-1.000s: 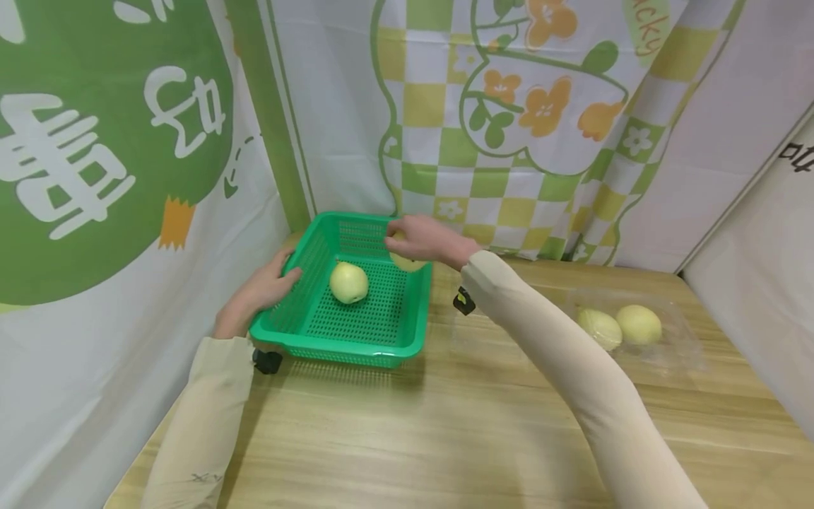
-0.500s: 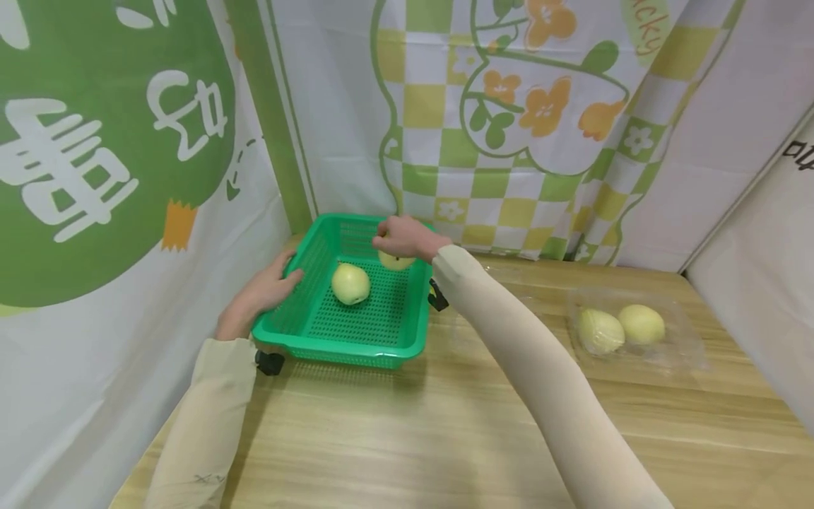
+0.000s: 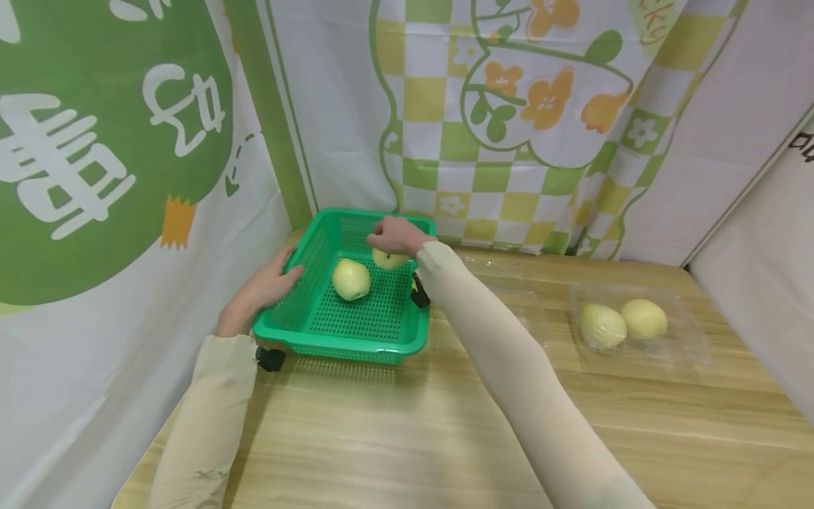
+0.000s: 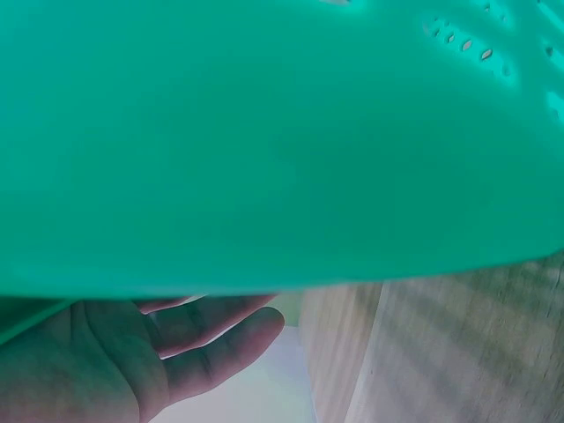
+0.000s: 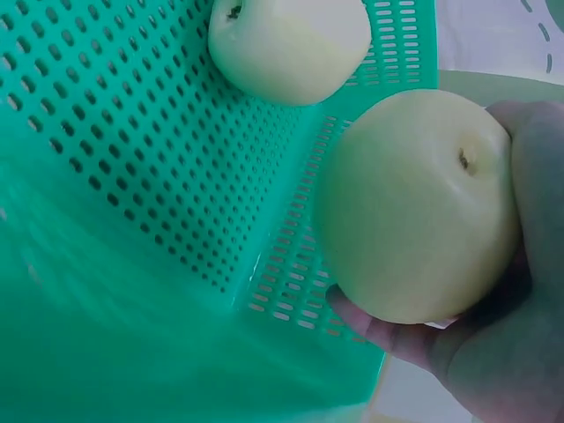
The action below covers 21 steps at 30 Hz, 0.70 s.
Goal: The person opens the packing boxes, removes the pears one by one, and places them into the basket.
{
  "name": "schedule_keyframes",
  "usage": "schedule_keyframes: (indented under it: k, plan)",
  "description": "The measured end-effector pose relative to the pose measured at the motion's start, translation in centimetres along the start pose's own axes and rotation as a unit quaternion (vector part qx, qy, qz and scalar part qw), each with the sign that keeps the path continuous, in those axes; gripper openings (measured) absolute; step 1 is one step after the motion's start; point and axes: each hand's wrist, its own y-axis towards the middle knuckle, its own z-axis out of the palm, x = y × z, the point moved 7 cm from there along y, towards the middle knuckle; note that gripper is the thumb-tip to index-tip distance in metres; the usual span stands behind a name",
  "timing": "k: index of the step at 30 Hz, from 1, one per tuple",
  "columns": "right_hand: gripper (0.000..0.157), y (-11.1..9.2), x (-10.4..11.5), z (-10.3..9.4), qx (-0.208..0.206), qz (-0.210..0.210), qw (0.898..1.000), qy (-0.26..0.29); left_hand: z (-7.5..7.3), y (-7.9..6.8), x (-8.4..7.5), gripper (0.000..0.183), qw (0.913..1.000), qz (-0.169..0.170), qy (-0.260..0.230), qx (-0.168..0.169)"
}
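A green plastic basket [image 3: 343, 346] with perforated walls stands at the left of the table. My left hand [image 3: 262, 288] holds its left side, the thumb inside the rim and the fingers outside; the left wrist view shows those fingers [image 4: 220, 348] below the basket's edge. Over the back right part of the basket, my right hand [image 3: 399, 237] grips a pale yellow-green pear [image 5: 414, 211] from above. A second pear [image 3: 351, 280] lies on the basket floor, to the left of the held one.
To the right, two more pears [image 3: 644, 319] sit in a clear plastic tray [image 3: 689, 339]. Another clear plastic piece [image 3: 528, 304] lies between the tray and basket. Printed cloth [image 3: 426, 99] hangs behind the wooden table [image 3: 381, 438].
My right hand has carried the pear a little left, farther over the basket. My left hand stays at the basket's side, and the second pear lies as before.
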Motion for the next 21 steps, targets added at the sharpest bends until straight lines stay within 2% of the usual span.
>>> schedule_keyframes:
  k: [6, 12, 18, 21]
  plan:
    - [0.040, 0.9, 0.0, 1.1, 0.010, 0.024, 1.000, -0.016, 0.0, 0.0, 0.0, 0.063, 1.0000, 0.008, 0.000, -0.003]
    - [0.031, 0.7, 0.1, 2.2, 0.012, 0.055, 0.997, -0.045, 0.1, 0.0, 0.0, 0.064, 1.0000, 0.004, -0.004, -0.002]
    - [0.042, 0.7, 0.3, 3.3, 0.022, 0.062, 0.997, -0.040, 0.0, -0.1, -0.3, 0.064, 0.9999, 0.004, -0.014, 0.002]
    - [0.039, 0.6, 0.1, 3.9, 0.029, 0.067, 0.996, -0.041, 0.0, -0.3, -0.2, 0.065, 1.0000, 0.000, -0.008, 0.004]
